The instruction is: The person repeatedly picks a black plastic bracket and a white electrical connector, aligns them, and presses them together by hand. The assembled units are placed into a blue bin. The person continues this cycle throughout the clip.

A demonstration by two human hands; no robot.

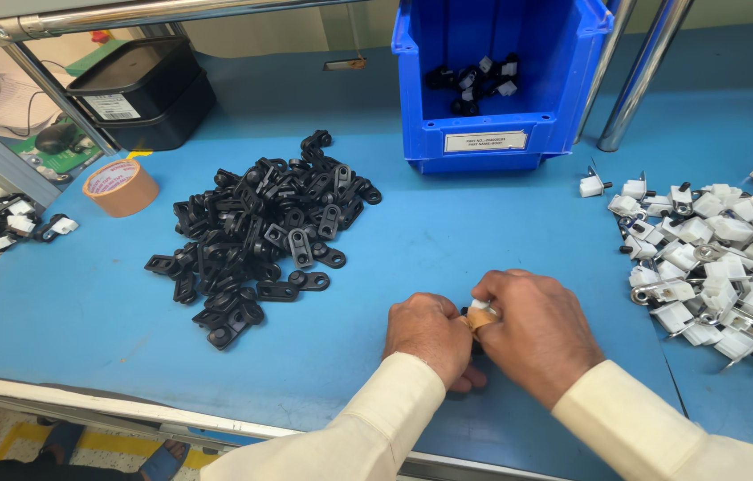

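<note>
Two hands: the left hand (430, 334) and the right hand (532, 334) are brought together low on the blue table (447, 232), knuckles up, cream sleeves (626, 419) reaching in from the bottom edge.
Held piece: a small white and black part (480, 310) is pinched between the fingertips of both hands, just where they meet; only its top is seen, the rest is covered by the fingers.
Left grip: fingers are curled and pressed together onto the part.
Right grip: fingers are closed onto the same part; a tan band is worn on one fingertip.
Black pile: a heap of black plastic brackets (260, 232) is spread on the table to the left of the hands, well apart from them.
White pile: a heap of white clips with metal pins (715, 267) is laid at the right, near the right hand.
Blue bin: an open-fronted blue bin (501, 80) is set behind, with a few black and white parts inside.
Far left: a roll of brown tape (120, 187) and a black tray (140, 89) are placed beyond the black pile.
</note>
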